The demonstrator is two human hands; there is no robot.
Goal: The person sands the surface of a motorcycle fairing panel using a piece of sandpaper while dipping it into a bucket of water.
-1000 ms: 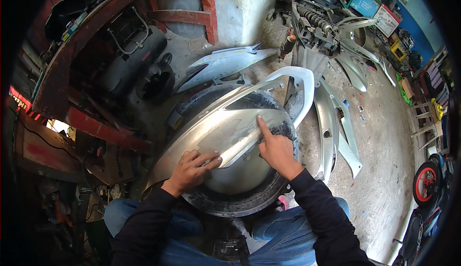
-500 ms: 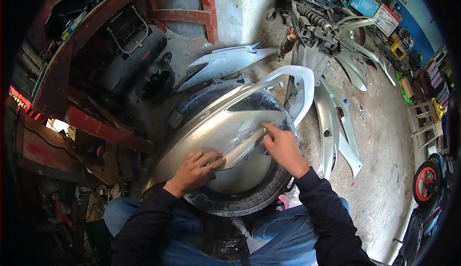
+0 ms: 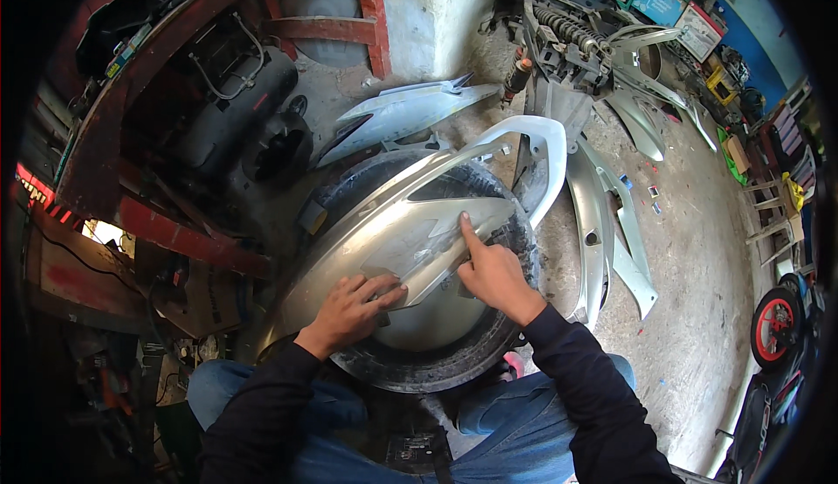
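A silver-gold motorcycle body panel (image 3: 319,279) with dull grey sanded patches lies tilted across a black tyre (image 3: 467,355). My left hand (image 3: 353,311) rests on the panel's lower edge, fingers laid over the surface and slightly spread. My right hand (image 3: 500,276) touches the grey patch near the panel's right end with its index fingertip. That index finger is stretched out while the others curl under, and nothing shows in the hand. A pale round surface (image 3: 436,322) is visible inside the tyre. A white curved bracket-like part (image 3: 554,161) adjoins the panel's far right end.
Pale blue fairing pieces (image 3: 410,117) lie on the floor beyond the tyre. More silver panels (image 3: 592,231) stand to the right, near a stripped motorcycle frame (image 3: 567,34). A red metal frame (image 3: 196,238) and a dark tank (image 3: 240,104) occupy the left.
My right hand has slid a little left and up along the panel, its index finger now straighter. My left hand has stayed nearly in place.
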